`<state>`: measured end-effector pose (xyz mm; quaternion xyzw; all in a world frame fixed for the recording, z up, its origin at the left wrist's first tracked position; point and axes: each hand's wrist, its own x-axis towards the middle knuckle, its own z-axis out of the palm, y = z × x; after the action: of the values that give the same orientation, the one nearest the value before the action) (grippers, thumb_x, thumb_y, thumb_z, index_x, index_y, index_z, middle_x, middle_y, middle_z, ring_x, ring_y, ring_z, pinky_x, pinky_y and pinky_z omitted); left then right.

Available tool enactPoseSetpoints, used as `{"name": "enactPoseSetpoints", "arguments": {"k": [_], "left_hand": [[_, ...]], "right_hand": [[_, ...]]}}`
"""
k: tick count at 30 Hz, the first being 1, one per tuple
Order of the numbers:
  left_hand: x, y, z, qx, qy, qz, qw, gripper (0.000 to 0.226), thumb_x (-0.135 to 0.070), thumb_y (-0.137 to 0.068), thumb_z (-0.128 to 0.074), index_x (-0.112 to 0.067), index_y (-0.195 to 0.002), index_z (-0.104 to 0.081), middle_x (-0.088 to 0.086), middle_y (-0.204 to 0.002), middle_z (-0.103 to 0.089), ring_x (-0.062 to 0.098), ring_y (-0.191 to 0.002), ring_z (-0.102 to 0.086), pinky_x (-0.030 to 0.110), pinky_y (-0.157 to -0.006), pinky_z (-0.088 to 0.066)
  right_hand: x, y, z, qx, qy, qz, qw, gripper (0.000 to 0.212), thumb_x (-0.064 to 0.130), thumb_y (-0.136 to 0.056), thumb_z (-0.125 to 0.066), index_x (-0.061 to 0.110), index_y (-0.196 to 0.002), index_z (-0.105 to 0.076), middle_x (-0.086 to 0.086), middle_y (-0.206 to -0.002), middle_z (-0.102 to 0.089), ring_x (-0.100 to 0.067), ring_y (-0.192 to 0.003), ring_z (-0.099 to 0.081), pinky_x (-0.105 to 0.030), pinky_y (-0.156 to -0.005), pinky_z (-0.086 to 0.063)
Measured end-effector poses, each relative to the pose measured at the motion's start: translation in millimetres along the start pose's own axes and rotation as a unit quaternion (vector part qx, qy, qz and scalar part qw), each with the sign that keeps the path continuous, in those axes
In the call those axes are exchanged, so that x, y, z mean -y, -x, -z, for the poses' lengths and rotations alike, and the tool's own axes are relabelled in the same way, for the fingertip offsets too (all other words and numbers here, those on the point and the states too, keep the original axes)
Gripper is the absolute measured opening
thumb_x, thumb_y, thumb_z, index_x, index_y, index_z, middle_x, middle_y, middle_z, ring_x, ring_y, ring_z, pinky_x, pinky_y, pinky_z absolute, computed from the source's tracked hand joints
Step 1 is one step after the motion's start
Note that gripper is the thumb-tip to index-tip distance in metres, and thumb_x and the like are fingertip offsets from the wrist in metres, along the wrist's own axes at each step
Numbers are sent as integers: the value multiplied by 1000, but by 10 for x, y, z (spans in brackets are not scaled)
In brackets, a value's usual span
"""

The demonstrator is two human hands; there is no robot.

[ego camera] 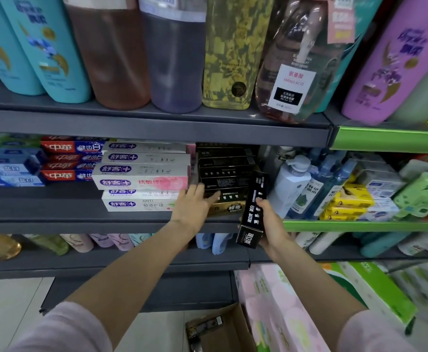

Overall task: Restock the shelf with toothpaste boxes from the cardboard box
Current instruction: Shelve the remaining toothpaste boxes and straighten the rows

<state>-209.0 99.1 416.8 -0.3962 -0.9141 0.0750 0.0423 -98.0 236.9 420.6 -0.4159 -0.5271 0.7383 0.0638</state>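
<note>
The right hand (271,219) has its fingers and thumb wrapped round the lower half of a black toothpaste box (252,209), holding it nearly upright with the top end tipped toward one o'clock, just in front of the shelf edge (131,219). The left hand (195,204) is flat and relaxed, fingers straight, resting against the front of the stack of black boxes (223,171) already on the shelf — it holds nothing, and looks to be steadying or squaring the pile. From the held box, that stack sits at about ten o'clock, close by, with a gold-fronted box at its foot. My guess is the box handles easily: thin card round a tube, light, stiff along its length but quick to dent if squeezed on the broad faces, and its glossy print may be a little slick. A grip round the narrow sides near the middle, much as the right hand has it now, should do; to slide it in flat on the pile, it would need turning level first. At nine o'clock from the left hand lie white toothpaste boxes (141,184), stacked lengthways, and beyond them red and blue ones. At three o'clock from the held box stand pump bottles (291,184) and yellow packets. Overhead are big shampoo bottles (55,47). Down at six o'clock, on the floor between the arms, the cardboard box (223,329) stands open — a dark item or two shows inside, too blurred to name.
</note>
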Motion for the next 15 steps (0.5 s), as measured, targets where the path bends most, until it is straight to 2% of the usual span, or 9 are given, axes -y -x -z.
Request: {"name": "enactPoseSetpoints", "arguments": {"k": [2, 5, 8, 11, 15], "left_hand": [[4, -8, 32, -3, 8, 10, 1000, 77, 1, -84, -57, -22, -149, -24, 12, -135, -38, 28, -125, -37, 38, -106, -32], [-16, -90, 109, -6, 26, 33, 999, 55, 5, -83, -54, -12, -134, -44, 12, -129, -49, 29, -121, -45, 36, -102, -38], [-32, -168, 136, 3, 22, 55, 998, 45, 0, -89, -47, -16, -132, -50, 10, -129, -52, 28, -124, -44, 38, -102, -35], [35, -217, 189, 27, 14, 59, 998, 49, -6, -91, -48, -27, -135, -48, 9, -135, -48, 28, -131, -35, 41, -104, -31], [132, -198, 189, 72, 39, 32, 996, 63, -9, -90, -50, -34, -145, -33, 8, -142, -40, 28, -133, -32, 40, -107, -30]], "right_hand": [[-1, 9, -14, 7, 6, 2, 1000, 48, 46, -89, -49, 10, -120, -57, -17, -113, -66, -31, -103, -63, -33, -72, -51], [19, 38, -37, 19, 12, 11, 1000, 43, 45, -91, -48, 13, -117, -59, -12, -109, -68, -25, -95, -63, -32, -71, -51], [29, 51, -29, 26, 33, 19, 999, 41, 44, -92, -48, 12, -115, -60, -11, -109, -69, -25, -96, -63, -37, -82, -52], [75, 93, -22, 26, 32, 18, 999, 40, 41, -92, -49, 9, -116, -58, -13, -108, -67, -26, -93, -60, -41, -87, -51], [81, 178, 38, 50, -4, 5, 999, 25, 31, -92, -47, 10, -103, -56, -9, -87, -62, -22, -81, -58, -36, -74, -49]]}}
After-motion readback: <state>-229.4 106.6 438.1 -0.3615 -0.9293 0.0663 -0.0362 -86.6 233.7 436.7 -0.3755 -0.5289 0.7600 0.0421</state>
